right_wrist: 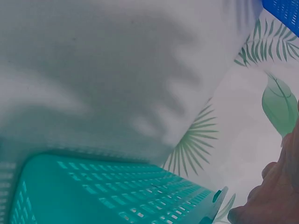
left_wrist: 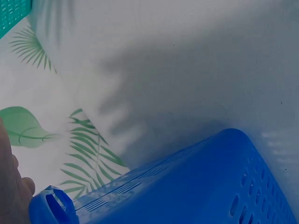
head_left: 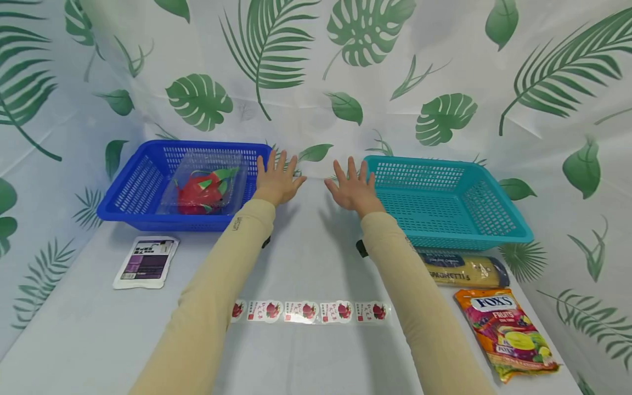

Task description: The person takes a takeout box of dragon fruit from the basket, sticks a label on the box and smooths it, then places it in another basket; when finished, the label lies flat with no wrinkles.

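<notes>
Both hands reach out with spread, straight fingers and hold nothing. In the head view my left hand is beside the right end of a blue basket, overlapping its rim in this view. A clear plastic box with a red and green item inside sits in that basket. My right hand is at the left end of a teal basket. Each wrist view shows the basket's side, the blue one and the teal one, with the hand at the frame edge.
A white and purple packet lies in front of the blue basket. A spaghetti pack and a Fox's candy bag are at the right. A strip of strawberry-like stickers crosses the table front. A leaf-print curtain stands behind.
</notes>
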The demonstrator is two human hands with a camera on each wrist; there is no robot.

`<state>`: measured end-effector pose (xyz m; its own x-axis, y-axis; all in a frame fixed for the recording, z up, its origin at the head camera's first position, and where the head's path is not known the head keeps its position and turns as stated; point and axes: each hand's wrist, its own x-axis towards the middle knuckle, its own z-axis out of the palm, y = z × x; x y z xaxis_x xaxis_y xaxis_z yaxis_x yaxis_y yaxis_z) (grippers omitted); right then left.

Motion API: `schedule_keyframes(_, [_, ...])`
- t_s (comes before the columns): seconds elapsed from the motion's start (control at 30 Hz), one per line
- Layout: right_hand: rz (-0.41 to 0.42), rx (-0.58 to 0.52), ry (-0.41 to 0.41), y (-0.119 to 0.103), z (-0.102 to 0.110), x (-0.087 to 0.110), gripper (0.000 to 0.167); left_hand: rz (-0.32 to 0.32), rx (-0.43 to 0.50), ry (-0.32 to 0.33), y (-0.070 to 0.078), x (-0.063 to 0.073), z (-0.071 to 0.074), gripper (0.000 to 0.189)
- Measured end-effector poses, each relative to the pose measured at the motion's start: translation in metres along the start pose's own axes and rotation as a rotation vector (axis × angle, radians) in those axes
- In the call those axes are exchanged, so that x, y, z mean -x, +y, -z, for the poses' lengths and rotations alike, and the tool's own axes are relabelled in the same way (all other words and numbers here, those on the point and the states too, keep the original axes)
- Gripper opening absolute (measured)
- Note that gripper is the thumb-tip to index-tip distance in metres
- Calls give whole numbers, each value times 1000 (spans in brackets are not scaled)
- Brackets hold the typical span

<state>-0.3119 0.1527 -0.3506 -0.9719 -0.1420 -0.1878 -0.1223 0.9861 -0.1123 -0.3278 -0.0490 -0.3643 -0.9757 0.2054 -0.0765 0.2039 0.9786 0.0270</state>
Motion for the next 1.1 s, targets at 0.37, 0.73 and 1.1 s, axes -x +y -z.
schedule_keyframes(0.37, [13,0,29,-11,-2,-5,70,-6,65,-14,-13,-1,1,69])
schedule_keyframes(0.73, [221,-388,190,-50,-14,3,48,-165,289,-39,-53,7,31,61])
schedule_keyframes(1.1, [295,-763,102,-105,-49,15,48,-238,441,-47,-68,13,35,58])
